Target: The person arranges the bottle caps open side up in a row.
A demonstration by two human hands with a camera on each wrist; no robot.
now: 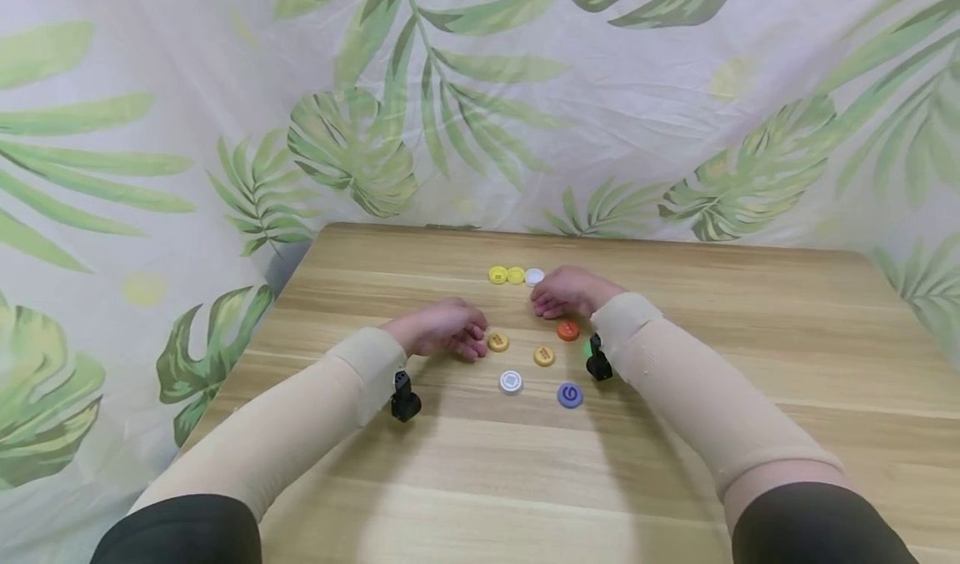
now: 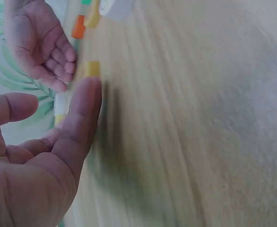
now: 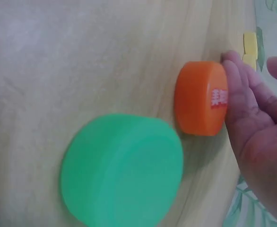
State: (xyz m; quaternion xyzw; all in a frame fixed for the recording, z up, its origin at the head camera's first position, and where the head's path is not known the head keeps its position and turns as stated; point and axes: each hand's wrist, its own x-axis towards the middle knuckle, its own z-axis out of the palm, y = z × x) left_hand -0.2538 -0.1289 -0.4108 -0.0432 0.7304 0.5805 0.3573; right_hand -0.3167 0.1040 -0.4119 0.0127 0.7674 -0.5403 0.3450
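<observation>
My left hand [image 1: 448, 328] hovers over the table, its relaxed fingers beside a golden-yellow bottle cap [image 1: 498, 341]. Nothing lies between its thumb and fingers in the left wrist view. Near the far row of caps is my right hand [image 1: 567, 291], fingers loosely bent and holding nothing visible. That row has two yellow caps [image 1: 507, 275] and a white cap [image 1: 534, 276] close to the right fingers. An orange cap [image 3: 200, 98] lies nearer me than the right hand. A green cap [image 3: 124, 170] is mostly hidden by the right wrist in the head view.
Another golden-yellow cap [image 1: 543, 356], a white cap with a printed square [image 1: 511, 382] and a blue cap [image 1: 570, 395] lie between the forearms. They are on a wood-grain table [image 1: 480, 481]. A leaf-patterned cloth [image 1: 480, 89] hangs behind its far edge.
</observation>
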